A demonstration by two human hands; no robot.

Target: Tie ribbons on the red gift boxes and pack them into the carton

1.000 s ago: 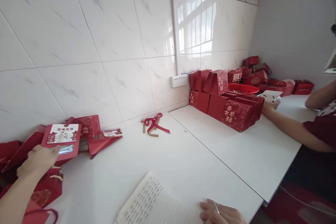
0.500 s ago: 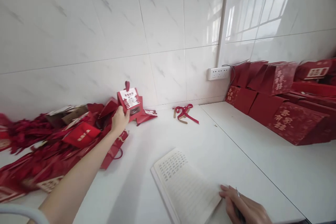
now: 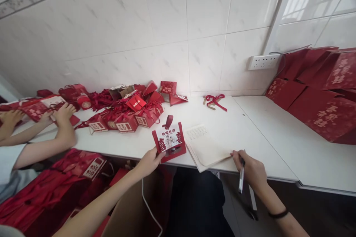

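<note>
A red gift box with a white printed label and a ribbon loop on top is held by its lower left side in my left hand, above the table's front edge. My right hand is closed around a pen that points downward, its fingertips at the right corner of an open notebook. Handwriting fills the notebook's upper left part.
Red boxes and ribbons are heaped on the white table at left. Large red bags stand at right. Beyond the heap, other people's hands handle red packaging. Cut ribbon lies near the wall.
My left hand has brought the box from beside the heap at the wall to the table's front edge, left of the notebook. The view has shifted, showing other people's arms at left.
</note>
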